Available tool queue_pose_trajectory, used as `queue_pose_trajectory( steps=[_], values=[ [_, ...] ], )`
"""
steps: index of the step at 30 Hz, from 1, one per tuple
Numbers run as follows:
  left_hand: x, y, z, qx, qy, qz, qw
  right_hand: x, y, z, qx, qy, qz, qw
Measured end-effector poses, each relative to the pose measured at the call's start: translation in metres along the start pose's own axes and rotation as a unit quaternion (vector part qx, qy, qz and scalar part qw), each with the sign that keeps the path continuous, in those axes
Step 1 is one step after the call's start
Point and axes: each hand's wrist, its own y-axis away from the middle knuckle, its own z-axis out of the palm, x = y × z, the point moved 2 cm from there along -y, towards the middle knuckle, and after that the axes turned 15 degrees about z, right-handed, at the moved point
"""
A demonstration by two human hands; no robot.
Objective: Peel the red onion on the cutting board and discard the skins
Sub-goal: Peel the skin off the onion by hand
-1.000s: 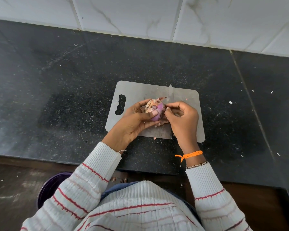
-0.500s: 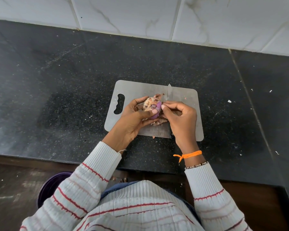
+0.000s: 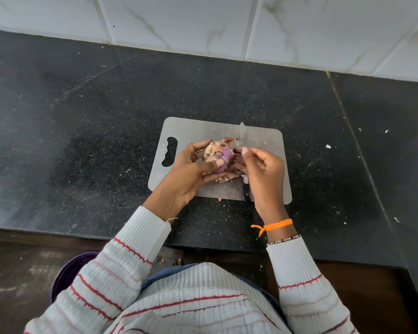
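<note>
Over the cutting board (image 3: 270,141), left hand (image 3: 186,174) gripping red onion (image 3: 221,157) — right hand (image 3: 261,169) pinching its skin

red onion (image 3: 219,156): 1 | cutting board (image 3: 203,131): 1 | knife (image 3: 242,136): 1 | left hand (image 3: 186,174): 1 | right hand (image 3: 263,172): 1 | orange wrist thread (image 3: 274,225): 1 | beaded bracelet (image 3: 284,239): 1 | purple bin (image 3: 68,273): 1

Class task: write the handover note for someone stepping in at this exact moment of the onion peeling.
Left hand grips the red onion above the cutting board. Right hand pinches at the skin on the onion's right side. Knife lies on the board, partly under the right hand. Done: part of the purple flesh is bared; loose skins lie on the board. Left: strip the remaining papery skin and discard all skins.
</note>
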Motion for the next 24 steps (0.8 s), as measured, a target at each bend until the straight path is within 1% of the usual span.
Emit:
queue_pose_trajectory(
  steps=[3, 7, 11, 14, 17, 22, 24],
  values=[
    [-0.001, -0.001, -0.002, 0.004, -0.006, -0.001, 1.0, -0.002, 0.003, 0.003, -0.009, 0.022, -0.015, 1.0],
    [-0.003, 0.0, -0.001, -0.007, -0.003, -0.012, 1.0, 0.0, -0.001, 0.004, 0.039, 0.077, -0.045, 0.995],
    [-0.005, 0.001, -0.002, -0.05, 0.059, -0.04, 0.996, 0.007, -0.007, 0.002, 0.069, 0.143, -0.072, 0.985],
    [-0.006, 0.0, -0.005, -0.072, 0.1, -0.051, 0.991, 0.011, -0.008, 0.001, 0.083, 0.207, -0.094, 0.97],
    [-0.004, 0.0, -0.006, -0.08, 0.133, -0.057, 0.986, 0.014, -0.006, 0.0, 0.074, 0.283, -0.119, 0.949],
    [-0.005, -0.002, -0.01, -0.064, 0.13, -0.055, 0.988, 0.011, -0.005, 0.002, 0.089, 0.354, -0.146, 0.92],
    [-0.005, -0.002, -0.011, -0.055, 0.105, -0.051, 0.992, 0.011, -0.006, 0.001, 0.097, 0.37, -0.146, 0.912]
  ],
)
